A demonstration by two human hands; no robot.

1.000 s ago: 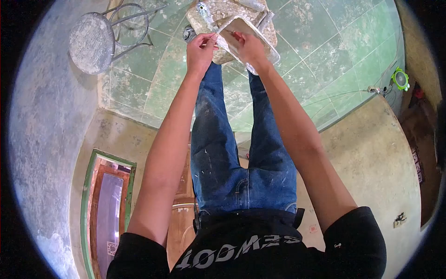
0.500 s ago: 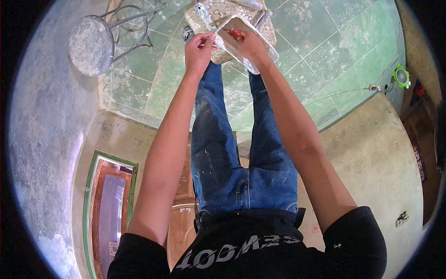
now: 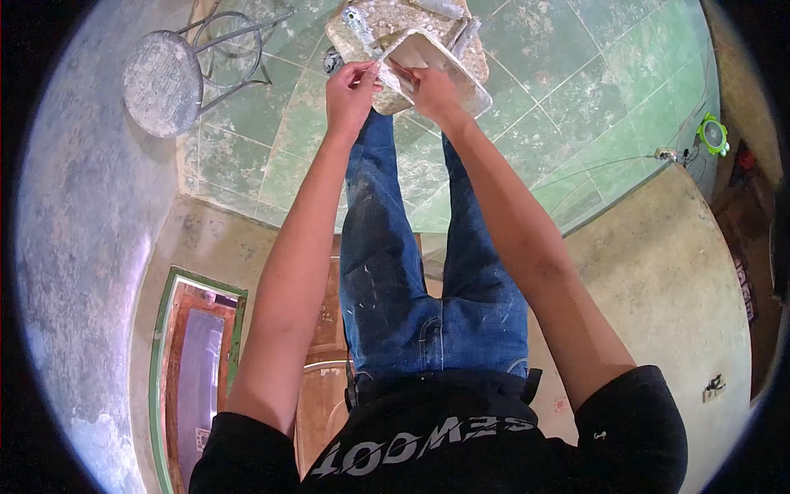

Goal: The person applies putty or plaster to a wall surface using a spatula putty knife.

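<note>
A white rectangular tub [image 3: 471,81] with a smeared rim is tilted in front of me, above a pale, splattered stool-like surface [image 3: 387,15]. My left hand [image 3: 352,97] pinches the tub's left edge between thumb and fingers. Inside the tub's opening, my right hand [image 3: 434,92] is closed, its fingertips close to the left inner wall. It held a small red-handled tool half a second ago; the hand now hides that handle, and the tool's working end cannot be made out.
A whitish-splattered round stool [image 3: 163,84] with metal legs lies tipped at the left. A colourful packet [image 3: 355,23] rests beside the tub. Green floor tiles [image 3: 568,74] carry white stains. A green round device [image 3: 712,134] and a cable are at the right.
My right hand has turned and shifted slightly left and down inside the tub, and the red handle has gone out of sight. My left hand stays on the tub's edge.
</note>
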